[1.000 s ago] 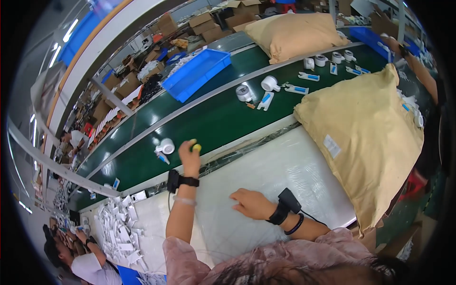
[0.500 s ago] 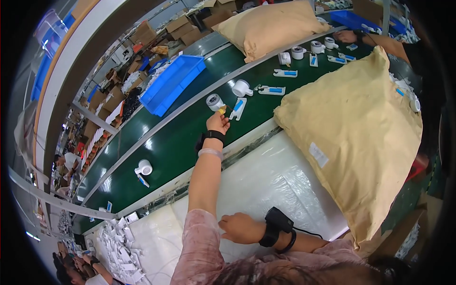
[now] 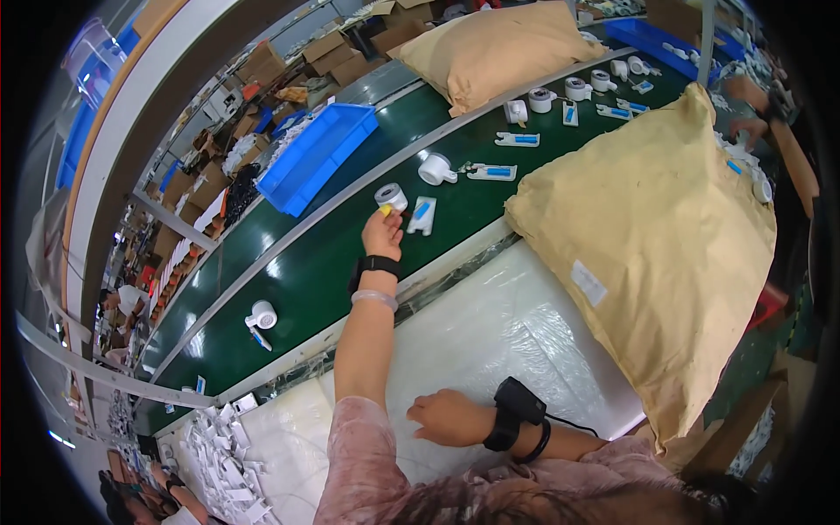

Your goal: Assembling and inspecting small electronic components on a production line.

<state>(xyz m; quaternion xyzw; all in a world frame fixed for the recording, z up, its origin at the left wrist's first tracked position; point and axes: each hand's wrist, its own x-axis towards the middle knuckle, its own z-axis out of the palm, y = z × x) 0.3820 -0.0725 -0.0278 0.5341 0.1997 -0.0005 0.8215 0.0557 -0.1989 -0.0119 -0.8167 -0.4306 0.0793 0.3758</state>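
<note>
My left hand (image 3: 382, 236) reaches over the green conveyor belt, fingertips pinched on a small yellow piece (image 3: 385, 210). The piece is against the near side of a white round housing (image 3: 391, 195) with a dark ring in its open face. Beside that hand lies a white half-shell with a blue cell (image 3: 422, 214). Farther right are another white round housing (image 3: 435, 169) and a white shell with a blue cell (image 3: 492, 172). Low in the picture, my right hand (image 3: 448, 418) hovers or rests by the plastic-covered surface (image 3: 516, 341), its fingers curled with nothing seen in them.
A large tan paper sack (image 3: 647, 236) stands to the right; another sack (image 3: 503, 52) lies beyond the belt rail. A blue tray (image 3: 319, 157) sits at the far side. White parts (image 3: 223, 464) are heaped lower left. A co-worker's hands (image 3: 752, 109) are at upper right.
The parts on the belt have shifted a little to the left. My left hand has moved left and slightly nearer with them. The co-worker's hands have moved off the belt toward the right.
</note>
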